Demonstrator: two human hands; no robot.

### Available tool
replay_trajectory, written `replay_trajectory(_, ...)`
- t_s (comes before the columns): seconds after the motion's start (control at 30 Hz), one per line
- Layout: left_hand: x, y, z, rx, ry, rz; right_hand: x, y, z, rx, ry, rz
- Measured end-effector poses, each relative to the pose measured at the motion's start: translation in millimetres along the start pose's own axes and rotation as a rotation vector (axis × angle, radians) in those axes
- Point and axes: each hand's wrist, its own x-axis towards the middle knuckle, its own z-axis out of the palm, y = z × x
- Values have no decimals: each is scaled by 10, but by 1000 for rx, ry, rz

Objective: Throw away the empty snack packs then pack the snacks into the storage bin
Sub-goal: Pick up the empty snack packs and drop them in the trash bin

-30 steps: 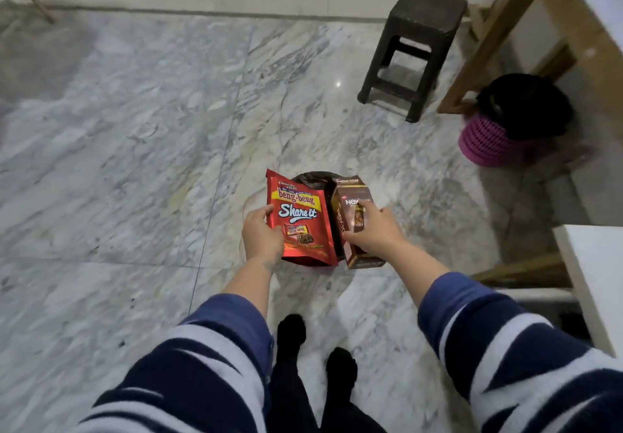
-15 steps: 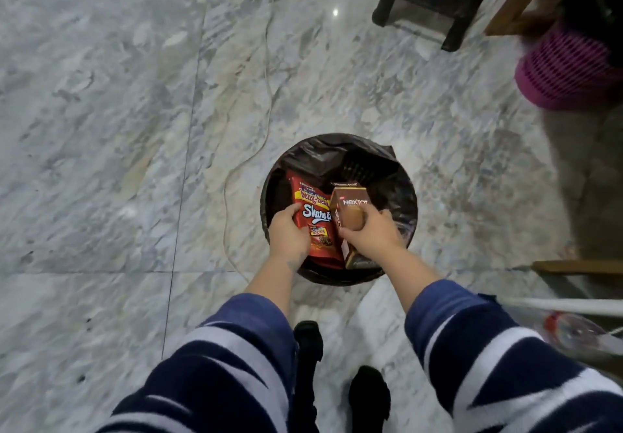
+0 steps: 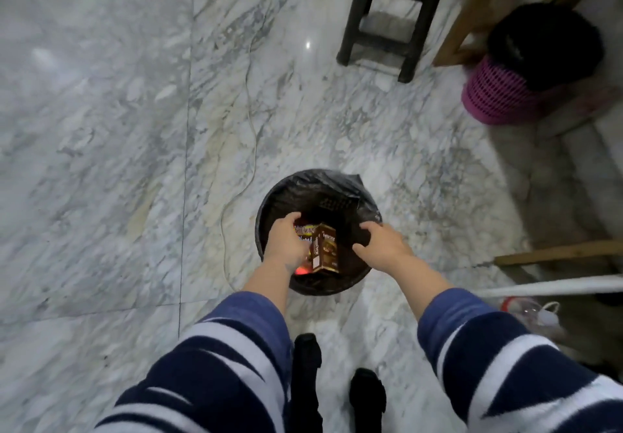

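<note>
— Where our left hand (image 3: 285,245) covers it, how much of the red snack pouch (image 3: 305,232) can we read?

— Very little: a strip of yellow lettering beside the knuckles and a red corner below the wrist. The rest is hidden, and we cannot tell whether our fingers pinch it or merely rest on it.

— And the brown snack box (image 3: 325,250)?

— We see it standing tilted inside the black-lined trash bin (image 3: 365,272), its print blurred and its lower end sunk in shadow. It leans against the pouch.

— Is our right hand (image 3: 382,247) on it?

— No. Our right hand is spread over the bin's right side, fingers loose and holding nothing, with a dark gap between it and the box.

— So both packs sit in the bin?

— Yes, between our two hands, nearer the left.
</note>
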Motion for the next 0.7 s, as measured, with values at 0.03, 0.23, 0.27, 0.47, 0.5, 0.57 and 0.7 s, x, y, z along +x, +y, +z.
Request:
replay_trajectory(0.03,-92,209,-107,47,-30,39,-151,0,-202,6,1,2)
replay_trajectory(0.23,-843,1763,-587,381,-274,361,-1247,154,-1447,40,107,66)
replay_trajectory(0.27,-1001,2021,-600,433,-307,398,-1457,217,-1634,45,147,81)
replay_trajectory(0.47,-2009,3285,-274,710,-390,679,-2808,882,-2365,126,359,192)
replay_trajectory(0.5,-2212,3448,-164,746,-398,735,-3053,1031,-2408,142,393,214)
replay_trajectory(0.57,-2655,3707,93,795,-418,847,-3575,1322,-2424,182,450,269)
replay_trajectory(0.7,-3630,4031,729,873,-490,1041,-4584,2010,-2249,322,571,407)
